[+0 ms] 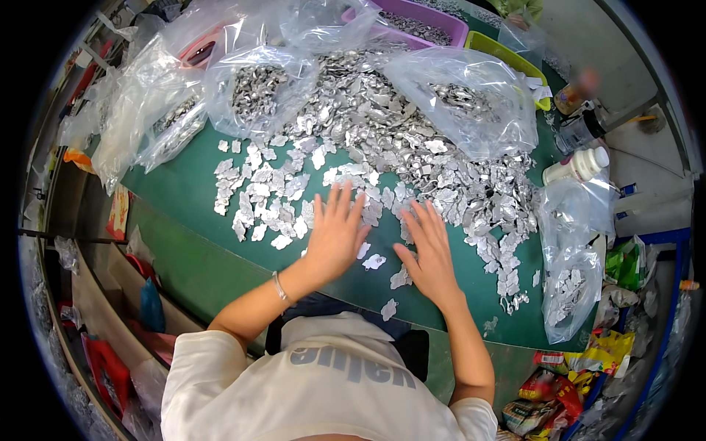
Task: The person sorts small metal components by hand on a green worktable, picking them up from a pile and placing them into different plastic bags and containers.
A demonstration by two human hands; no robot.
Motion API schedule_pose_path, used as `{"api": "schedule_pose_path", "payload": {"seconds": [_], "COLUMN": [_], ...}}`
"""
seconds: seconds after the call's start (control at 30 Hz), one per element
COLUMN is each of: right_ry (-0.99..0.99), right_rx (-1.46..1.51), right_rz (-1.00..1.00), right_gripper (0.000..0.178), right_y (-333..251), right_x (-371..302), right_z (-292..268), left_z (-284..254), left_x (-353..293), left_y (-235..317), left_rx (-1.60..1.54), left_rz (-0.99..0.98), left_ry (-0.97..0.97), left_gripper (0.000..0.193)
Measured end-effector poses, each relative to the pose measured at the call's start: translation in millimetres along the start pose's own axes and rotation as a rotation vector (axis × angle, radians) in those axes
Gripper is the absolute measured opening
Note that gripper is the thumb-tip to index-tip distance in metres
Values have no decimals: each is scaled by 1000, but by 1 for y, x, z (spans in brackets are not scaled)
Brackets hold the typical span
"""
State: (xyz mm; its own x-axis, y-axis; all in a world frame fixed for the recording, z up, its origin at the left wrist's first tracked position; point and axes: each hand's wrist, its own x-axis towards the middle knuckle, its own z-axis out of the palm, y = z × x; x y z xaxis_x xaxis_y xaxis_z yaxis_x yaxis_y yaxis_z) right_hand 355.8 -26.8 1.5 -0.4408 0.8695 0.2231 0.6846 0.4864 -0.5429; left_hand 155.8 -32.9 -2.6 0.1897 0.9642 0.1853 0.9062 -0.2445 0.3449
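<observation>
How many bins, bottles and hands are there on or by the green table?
Purple bin: 1
Yellow-green bin: 1
White bottle: 1
Hands, flat on the silver pieces: 2, left hand and right hand
Total: 5
</observation>
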Motion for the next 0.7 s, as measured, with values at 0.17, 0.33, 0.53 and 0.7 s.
{"api": "schedule_pose_path", "payload": {"seconds": [0.17,0.33,0.53,0.7], "right_ry": [-215,-359,-296,-188], "right_rx": [-126,87,-72,-49], "right_rz": [15,68,174,184], "right_gripper": [54,64,100,105], "right_y": [-7,-4,-32,-24], "right_x": [-6,-48,-80,-62], "right_z": [3,-29,-16,-3], "left_z": [9,5,-9,14], "left_x": [-28,-51,-74,-114], "left_y": [-1,-1,12,-16], "left_rx": [-36,-295,-940,-1693], "left_rz": [107,177,205,-658], "left_ry": [-54,-173,-121,-1224], "left_gripper": [51,53,39,42]}}
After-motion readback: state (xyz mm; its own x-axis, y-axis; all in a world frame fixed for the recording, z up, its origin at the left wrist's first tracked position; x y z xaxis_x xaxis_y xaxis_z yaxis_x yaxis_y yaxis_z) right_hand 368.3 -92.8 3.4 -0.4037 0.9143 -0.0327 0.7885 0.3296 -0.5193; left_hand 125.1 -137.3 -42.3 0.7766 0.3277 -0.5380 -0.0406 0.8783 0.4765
